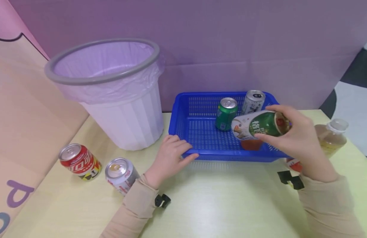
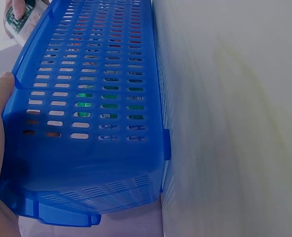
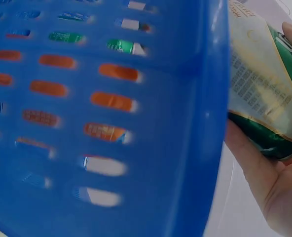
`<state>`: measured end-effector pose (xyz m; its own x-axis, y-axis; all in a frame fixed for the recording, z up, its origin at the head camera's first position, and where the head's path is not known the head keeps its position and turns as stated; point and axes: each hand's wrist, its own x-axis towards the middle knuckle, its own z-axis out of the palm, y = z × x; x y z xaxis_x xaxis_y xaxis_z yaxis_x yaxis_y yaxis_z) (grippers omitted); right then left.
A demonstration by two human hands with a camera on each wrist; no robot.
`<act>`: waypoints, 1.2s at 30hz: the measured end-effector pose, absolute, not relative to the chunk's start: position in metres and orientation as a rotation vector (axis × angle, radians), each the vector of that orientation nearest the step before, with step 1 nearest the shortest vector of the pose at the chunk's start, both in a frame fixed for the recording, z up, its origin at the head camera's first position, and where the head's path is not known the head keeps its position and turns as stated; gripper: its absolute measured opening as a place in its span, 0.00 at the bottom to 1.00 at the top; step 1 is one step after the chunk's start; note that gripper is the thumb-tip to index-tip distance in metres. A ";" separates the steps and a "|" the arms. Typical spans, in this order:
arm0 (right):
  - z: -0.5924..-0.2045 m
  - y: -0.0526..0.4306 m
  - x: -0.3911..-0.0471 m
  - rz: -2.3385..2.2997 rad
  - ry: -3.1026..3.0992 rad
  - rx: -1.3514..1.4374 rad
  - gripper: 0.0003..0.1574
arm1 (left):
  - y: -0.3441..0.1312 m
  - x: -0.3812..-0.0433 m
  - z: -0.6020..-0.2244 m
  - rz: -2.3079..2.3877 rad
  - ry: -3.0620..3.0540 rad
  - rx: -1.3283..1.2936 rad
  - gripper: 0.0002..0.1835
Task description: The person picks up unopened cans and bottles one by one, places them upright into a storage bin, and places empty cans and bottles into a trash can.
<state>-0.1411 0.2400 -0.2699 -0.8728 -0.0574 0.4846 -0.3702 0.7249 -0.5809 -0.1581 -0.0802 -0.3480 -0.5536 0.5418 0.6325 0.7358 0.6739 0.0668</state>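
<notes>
right hand (image 1: 293, 138) gripping green can (image 1: 256, 125) sideways over basket's (image 1: 183, 109) front right corner | left hand (image 1: 171, 155) resting flat-fingered on basket's front rim

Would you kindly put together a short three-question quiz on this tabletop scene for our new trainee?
1. True or false: the right hand holds a green and white can above the blue basket.
2. How many cans stand upright inside the basket?
3. What does the left hand touch: A) the bin, B) the basket's front rim, C) the red can?

Key: 1 true; 2 two; 3 B.
</notes>
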 end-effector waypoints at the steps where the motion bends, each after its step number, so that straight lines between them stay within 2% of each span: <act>1: -0.270 0.239 -0.141 0.968 -2.499 0.324 0.44 | -0.080 -0.158 -0.348 -0.437 -2.305 -0.981 0.16; 17: -0.276 0.216 -0.150 0.937 -2.446 0.481 0.43 | -0.081 -0.158 -0.349 -0.452 -2.294 -0.979 0.15; 36: -0.301 0.182 -0.170 0.925 -2.500 0.354 0.40 | -0.081 -0.159 -0.349 -0.451 -2.278 -0.994 0.15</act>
<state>-0.1699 0.1818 -0.3008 -0.8666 -0.0822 0.4922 -0.3829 0.7422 -0.5501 -0.1590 -0.0806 -0.3493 -0.5351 0.5413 0.6486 0.7478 0.6607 0.0655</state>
